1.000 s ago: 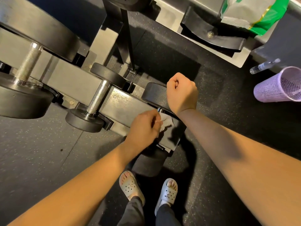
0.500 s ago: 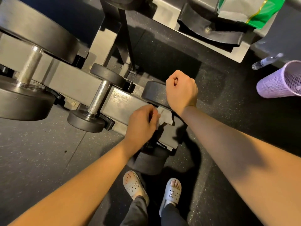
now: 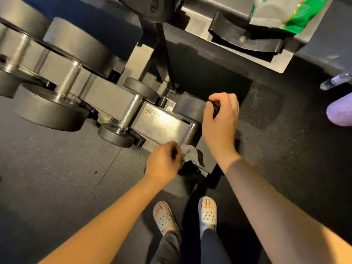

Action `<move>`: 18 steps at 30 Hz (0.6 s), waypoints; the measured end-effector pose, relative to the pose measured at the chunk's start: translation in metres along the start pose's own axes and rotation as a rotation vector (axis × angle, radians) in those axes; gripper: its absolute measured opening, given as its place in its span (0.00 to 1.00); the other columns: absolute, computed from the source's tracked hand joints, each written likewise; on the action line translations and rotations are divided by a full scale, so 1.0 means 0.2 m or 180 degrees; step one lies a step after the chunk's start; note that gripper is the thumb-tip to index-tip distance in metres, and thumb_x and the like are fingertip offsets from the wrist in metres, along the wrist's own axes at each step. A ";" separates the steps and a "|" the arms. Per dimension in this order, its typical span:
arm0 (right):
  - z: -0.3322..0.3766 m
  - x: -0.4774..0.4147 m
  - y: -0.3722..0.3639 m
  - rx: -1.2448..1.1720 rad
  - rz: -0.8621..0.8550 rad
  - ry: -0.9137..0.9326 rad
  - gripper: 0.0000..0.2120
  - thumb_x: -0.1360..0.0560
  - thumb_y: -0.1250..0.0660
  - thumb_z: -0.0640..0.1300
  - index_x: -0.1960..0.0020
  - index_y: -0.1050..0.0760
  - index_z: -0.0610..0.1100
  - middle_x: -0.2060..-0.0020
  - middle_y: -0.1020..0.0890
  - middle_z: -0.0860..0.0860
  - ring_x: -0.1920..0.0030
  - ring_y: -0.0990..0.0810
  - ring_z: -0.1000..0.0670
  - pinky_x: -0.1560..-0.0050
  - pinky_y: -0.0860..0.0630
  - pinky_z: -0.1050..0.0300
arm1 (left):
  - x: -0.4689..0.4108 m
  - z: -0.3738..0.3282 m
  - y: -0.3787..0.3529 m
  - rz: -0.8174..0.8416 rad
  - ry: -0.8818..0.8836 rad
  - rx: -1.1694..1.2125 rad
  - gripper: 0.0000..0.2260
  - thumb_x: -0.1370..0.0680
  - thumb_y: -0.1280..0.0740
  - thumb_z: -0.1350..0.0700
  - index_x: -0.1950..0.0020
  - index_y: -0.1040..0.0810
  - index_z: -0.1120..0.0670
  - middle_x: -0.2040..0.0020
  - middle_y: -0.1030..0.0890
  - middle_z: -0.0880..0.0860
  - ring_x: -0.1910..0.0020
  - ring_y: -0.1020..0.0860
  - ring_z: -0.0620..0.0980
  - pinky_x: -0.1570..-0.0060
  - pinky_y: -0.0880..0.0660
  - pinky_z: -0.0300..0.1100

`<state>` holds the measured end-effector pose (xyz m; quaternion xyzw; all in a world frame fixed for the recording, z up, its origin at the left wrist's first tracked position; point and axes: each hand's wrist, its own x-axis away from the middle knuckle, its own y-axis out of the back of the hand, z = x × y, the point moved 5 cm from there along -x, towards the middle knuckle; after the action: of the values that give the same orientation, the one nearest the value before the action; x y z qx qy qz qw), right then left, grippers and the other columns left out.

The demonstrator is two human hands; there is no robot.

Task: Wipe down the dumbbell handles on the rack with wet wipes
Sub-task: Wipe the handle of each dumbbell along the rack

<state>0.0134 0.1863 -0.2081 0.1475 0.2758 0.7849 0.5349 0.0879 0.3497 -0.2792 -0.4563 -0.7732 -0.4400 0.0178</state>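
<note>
The left hand (image 3: pixel 163 163) has its fingers curled in, pinching a crumpled white wet wipe (image 3: pixel 190 153) against the near end of a knurled steel dumbbell handle (image 3: pixel 190 134). That handle belongs to the rightmost small dumbbell, which lies across the grey rack (image 3: pixel 162 123); its far head (image 3: pixel 187 109) is partly covered by the right hand (image 3: pixel 221 119). The right hand's fingers and thumb are loosely curled, with nothing visibly in them, and whether they touch the head cannot be told.

Just left on the rack sits a second small dumbbell (image 3: pixel 131 111), its handle bare, and farther left a much larger dumbbell (image 3: pixel 66 82). At the far right lie a green-and-white bag (image 3: pixel 285 14), a clear plastic bottle (image 3: pixel 335 83) and a lilac basket (image 3: pixel 341 113). Pale sandals (image 3: pixel 164 216) stand on the dark speckled floor (image 3: pixel 57 168), near the rack.
</note>
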 end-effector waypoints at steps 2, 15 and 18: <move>-0.04 0.27 0.07 -0.0339 0.0074 -0.0022 0.06 0.21 0.33 0.38 0.52 0.25 0.48 0.53 0.24 0.53 0.55 0.24 0.58 0.52 0.27 0.69 | 0.01 0.01 0.02 -0.0271 -0.0059 0.0463 0.10 0.20 0.30 0.55 0.60 0.25 0.49 0.65 0.21 0.47 0.64 0.21 0.48 0.63 0.24 0.45; -0.44 0.38 -0.16 -0.2119 0.0647 -0.2631 0.10 0.23 0.29 0.33 0.58 0.23 0.47 0.57 0.18 0.48 0.58 0.17 0.48 0.60 0.19 0.58 | 0.14 0.06 0.07 -0.1496 0.0521 0.0482 0.08 0.18 0.37 0.58 0.44 0.20 0.50 0.48 0.19 0.48 0.49 0.21 0.51 0.49 0.23 0.50; -0.48 0.31 -0.22 -0.2698 0.0151 -0.3032 0.06 0.23 0.28 0.36 0.47 0.22 0.41 0.49 0.18 0.45 0.49 0.16 0.45 0.54 0.16 0.55 | 0.17 0.12 -0.04 -0.1769 0.1008 0.0518 0.09 0.17 0.38 0.57 0.40 0.20 0.54 0.42 0.22 0.51 0.39 0.27 0.53 0.42 0.30 0.45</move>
<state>-0.0280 0.2296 -0.3156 0.2620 -0.3301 0.6859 0.5932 0.0714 0.3877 -0.2841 -0.1508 -0.8884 -0.4303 0.0533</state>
